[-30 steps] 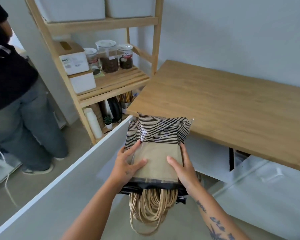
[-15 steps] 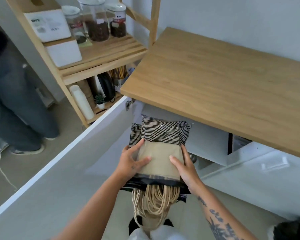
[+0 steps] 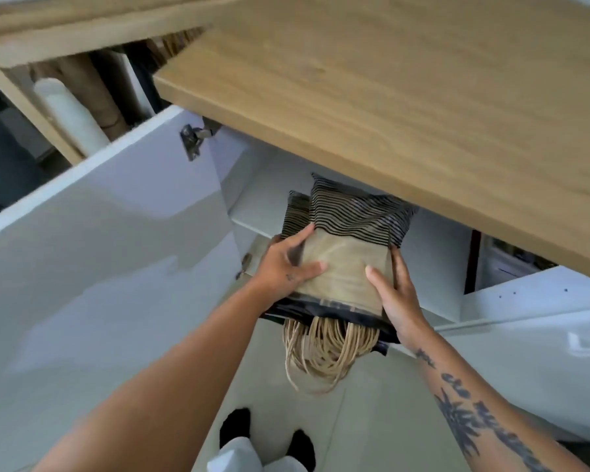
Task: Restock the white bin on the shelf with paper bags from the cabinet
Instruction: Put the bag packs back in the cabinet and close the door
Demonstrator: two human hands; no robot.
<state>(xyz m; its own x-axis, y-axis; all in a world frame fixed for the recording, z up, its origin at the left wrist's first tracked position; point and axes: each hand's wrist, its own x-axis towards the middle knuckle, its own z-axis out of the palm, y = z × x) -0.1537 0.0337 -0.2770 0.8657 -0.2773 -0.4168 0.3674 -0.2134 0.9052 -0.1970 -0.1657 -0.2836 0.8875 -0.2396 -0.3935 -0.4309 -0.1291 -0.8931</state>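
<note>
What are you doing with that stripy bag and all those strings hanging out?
A person is holding a pack of paper bags with both hands, the left hand on one side and the right hand on the other. The pack sits in a striped plastic wrapper, and the bags' rope handles dangle out of its near end. Its far end is at the open white cabinet, just under the wooden countertop. The cabinet door is swung open on the left.
</note>
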